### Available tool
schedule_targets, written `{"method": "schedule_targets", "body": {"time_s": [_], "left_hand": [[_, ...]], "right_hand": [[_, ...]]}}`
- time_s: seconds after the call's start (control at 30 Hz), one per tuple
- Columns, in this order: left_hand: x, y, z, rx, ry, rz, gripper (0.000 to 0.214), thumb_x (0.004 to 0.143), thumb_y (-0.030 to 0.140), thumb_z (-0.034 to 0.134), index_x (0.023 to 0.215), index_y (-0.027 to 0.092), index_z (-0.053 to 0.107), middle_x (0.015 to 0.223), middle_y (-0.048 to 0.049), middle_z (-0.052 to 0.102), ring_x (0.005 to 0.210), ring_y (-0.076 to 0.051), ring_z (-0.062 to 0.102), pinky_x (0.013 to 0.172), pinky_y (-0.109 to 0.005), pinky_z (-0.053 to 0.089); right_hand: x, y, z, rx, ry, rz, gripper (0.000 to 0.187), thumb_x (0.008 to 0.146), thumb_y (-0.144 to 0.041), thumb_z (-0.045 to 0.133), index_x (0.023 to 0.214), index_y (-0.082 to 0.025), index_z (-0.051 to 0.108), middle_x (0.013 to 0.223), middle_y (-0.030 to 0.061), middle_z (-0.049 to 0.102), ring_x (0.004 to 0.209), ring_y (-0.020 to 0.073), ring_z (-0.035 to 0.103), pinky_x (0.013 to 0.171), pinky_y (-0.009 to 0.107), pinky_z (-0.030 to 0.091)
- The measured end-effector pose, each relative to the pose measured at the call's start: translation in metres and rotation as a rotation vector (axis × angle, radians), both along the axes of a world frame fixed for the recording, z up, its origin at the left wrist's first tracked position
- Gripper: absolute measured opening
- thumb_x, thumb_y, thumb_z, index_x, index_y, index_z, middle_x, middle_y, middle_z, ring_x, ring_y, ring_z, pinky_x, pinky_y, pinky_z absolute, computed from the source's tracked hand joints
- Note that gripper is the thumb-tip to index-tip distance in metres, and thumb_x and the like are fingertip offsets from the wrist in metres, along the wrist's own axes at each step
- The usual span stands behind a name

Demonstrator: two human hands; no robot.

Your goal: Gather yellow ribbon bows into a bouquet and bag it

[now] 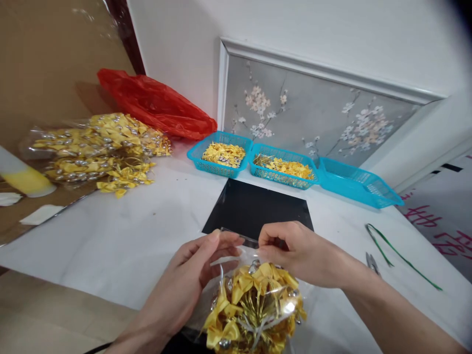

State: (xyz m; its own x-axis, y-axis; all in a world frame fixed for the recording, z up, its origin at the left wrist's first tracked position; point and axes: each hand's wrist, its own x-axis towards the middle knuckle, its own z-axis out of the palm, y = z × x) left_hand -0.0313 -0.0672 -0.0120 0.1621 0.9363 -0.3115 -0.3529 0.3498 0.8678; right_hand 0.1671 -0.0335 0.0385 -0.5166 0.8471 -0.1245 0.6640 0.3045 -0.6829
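A clear plastic bag [248,254] full of yellow ribbon bows [273,275], with silver beads and gold stems, is in front of me at the bottom centre. My left hand [191,268] curves round the left side of its mouth, thumb and fingers closed on the film. At the right side of the mouth, my right hand [304,250] pinches the bag's edge between thumb and bent fingers. The bag's lower part runs out of view.
Behind lies a black mat [258,206]. Blue baskets hold loose bows [223,153] and stems; a third basket [357,184] stands right. Filled bags [99,142] and a red bag [155,105] sit left. Small snips [372,263] and green ribbon [400,255] are right.
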Motion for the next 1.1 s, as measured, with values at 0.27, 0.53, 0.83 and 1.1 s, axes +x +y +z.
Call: {"method": "schedule_targets", "body": {"time_s": [0.27,0.53,0.83,1.1], "left_hand": [[0.004,-0.009,-0.004,-0.017,-0.023,0.01,0.016,0.078,0.033,0.068,0.085,0.019,0.072,0.09,-0.0068,0.074,0.086,-0.018,0.066,0.078,-0.026,0.05],[0.013,-0.007,-0.002,0.057,-0.179,-0.051,0.022,0.084,0.031,0.06,0.096,0.019,0.074,0.094,-0.0077,0.073,0.082,-0.018,0.064,0.073,-0.026,0.048],[0.016,-0.01,0.005,0.26,0.293,0.027,0.021,0.078,0.027,0.064,0.097,0.024,0.074,0.081,0.0001,0.073,0.082,-0.021,0.06,0.069,-0.024,0.047],[0.015,-0.009,0.003,0.177,0.127,-0.02,0.023,0.079,0.032,0.063,0.096,0.021,0.074,0.08,-0.0033,0.072,0.078,-0.021,0.061,0.065,-0.026,0.047]], "right_hand": [[0.002,-0.005,0.004,0.101,-0.106,-0.007,0.013,0.084,-0.019,0.052,0.072,-0.02,0.055,0.061,-0.0056,0.054,0.055,0.0079,0.045,0.049,0.021,0.03],[-0.033,-0.021,-0.009,0.77,-0.215,0.134,0.013,0.088,-0.01,0.047,0.084,-0.017,0.057,0.083,0.005,0.057,0.076,0.0186,0.053,0.065,0.031,0.045],[-0.057,-0.034,-0.006,1.073,-0.514,0.147,0.02,0.063,0.002,0.05,0.075,-0.012,0.059,0.066,0.0062,0.051,0.057,0.0205,0.048,0.042,0.03,0.037],[-0.051,-0.018,-0.007,0.855,-0.432,0.156,0.017,0.07,0.001,0.051,0.07,-0.016,0.053,0.067,0.0033,0.051,0.058,0.0175,0.049,0.047,0.028,0.032]]}}
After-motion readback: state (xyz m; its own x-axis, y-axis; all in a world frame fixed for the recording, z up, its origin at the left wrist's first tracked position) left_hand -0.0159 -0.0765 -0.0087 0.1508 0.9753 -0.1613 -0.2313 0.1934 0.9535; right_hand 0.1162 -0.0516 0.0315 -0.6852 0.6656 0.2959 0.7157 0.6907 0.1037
